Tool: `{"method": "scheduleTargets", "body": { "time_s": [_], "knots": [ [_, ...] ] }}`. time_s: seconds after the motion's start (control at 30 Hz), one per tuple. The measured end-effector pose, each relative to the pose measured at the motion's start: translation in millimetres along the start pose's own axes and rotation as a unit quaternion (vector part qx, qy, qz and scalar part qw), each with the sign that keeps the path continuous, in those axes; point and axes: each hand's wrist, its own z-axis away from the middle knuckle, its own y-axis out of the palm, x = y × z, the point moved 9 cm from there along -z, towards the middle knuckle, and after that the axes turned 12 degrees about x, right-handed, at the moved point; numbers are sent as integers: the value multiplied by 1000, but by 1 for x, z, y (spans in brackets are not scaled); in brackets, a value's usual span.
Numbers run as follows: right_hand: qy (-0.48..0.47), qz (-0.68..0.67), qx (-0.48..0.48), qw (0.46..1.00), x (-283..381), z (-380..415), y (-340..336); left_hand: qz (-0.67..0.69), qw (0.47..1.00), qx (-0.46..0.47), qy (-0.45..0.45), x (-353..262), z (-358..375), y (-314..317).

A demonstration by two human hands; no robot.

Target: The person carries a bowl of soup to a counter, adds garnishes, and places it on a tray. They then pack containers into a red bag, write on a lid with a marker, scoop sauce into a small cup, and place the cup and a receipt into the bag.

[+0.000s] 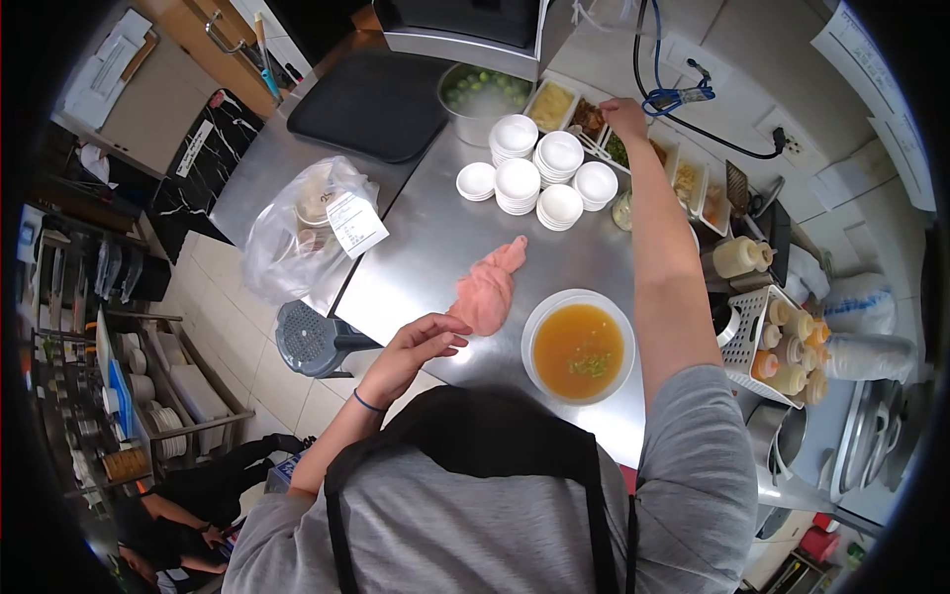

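My left hand [421, 348] hovers at the table's front edge with its fingers loosely bent and apart, holding nothing. Just beyond its fingertips lies a crumpled pink cloth [485, 290]. My right hand [623, 118] is stretched far forward over a row of food containers, by a tray of brown food [588, 118] and one of chopped greens [617, 149]. Its fingers are curled, and whatever is between them is hidden. Pale tongs or sticks [594, 148] rest near it. A white bowl [528, 354] of orange-brown broth with green bits stands in front of me.
Several stacks of small white dishes [518, 183] stand mid-table. Behind them is a steaming pot [480, 127] with green items. A plastic bag [287, 233] with a receipt and a black tray [366, 104] lie left. Sauce bottles [787, 346] fill a white basket at right.
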Motion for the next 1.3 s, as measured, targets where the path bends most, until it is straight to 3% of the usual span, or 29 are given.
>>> {"method": "scheduleTargets", "body": {
  "time_s": [0.13,0.27,0.37,0.63,0.7,0.73,0.8,0.87,0.97,1.0,1.13,1.17,1.23,1.3],
  "knots": [
    [27,70,-15,997,18,10,-10,-6,1000,2,2,1,5,4],
    [-16,147,-5,989,26,6,1,-5,1000,3,2,4,10,5],
    [13,292,43,955,24,8,23,-3,1000,-10,2,6,15,2],
    [17,366,83,927,18,-6,43,5,999,-45,3,8,22,-12],
    [11,242,52,969,9,-13,32,4,999,-43,4,8,18,-13],
    [12,242,54,969,4,-15,30,1,999,-41,5,8,16,-12],
    [-7,41,-27,999,-4,-9,9,1,999,-37,1,8,12,-10],
    [39,1,-13,999,-17,2,5,-1,1000,-28,-4,8,7,-7],
    [-27,-274,48,960,-12,46,2,-6,1000,-7,-2,8,2,-2],
    [-22,-306,56,950,6,81,-11,-15,1000,3,-3,8,0,1],
    [-30,-300,191,934,41,207,-28,-63,998,16,-2,14,-12,-2],
    [-44,-202,200,958,47,236,-28,-108,994,4,-10,19,-16,-5],
    [-10,-150,225,963,50,291,-16,-157,987,0,-18,29,-32,-16],
    [25,-99,253,962,45,325,-1,-319,948,-7,3,36,-45,-28]
  ]
}}
